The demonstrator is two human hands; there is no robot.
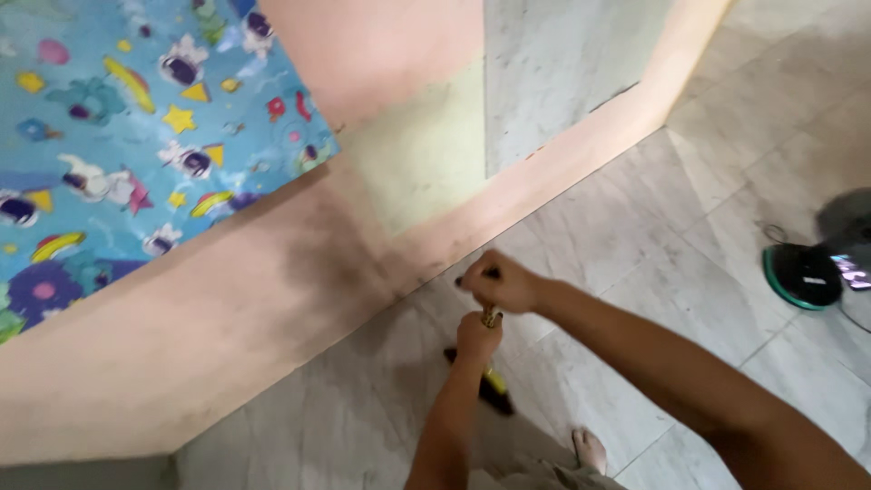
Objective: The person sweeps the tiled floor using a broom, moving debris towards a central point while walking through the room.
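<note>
Both my hands grip one upright stick-like handle (491,318). My right hand (499,282) is closed around its top end, and my left hand (476,338) is closed around it just below. Under the hands, a black and yellow head (491,387) of the tool rests on the grey marble floor (635,227), close to the foot of the pink wall (227,308). The shaft between my left hand and the head is mostly hidden by my forearm. My bare foot (590,447) stands just right of the head.
A dark smudge stains the pink wall beside the hands. A blue cartoon-print sheet (118,136) covers the upper left. A round black and teal device (803,276) with a cord sits on the floor at the right edge.
</note>
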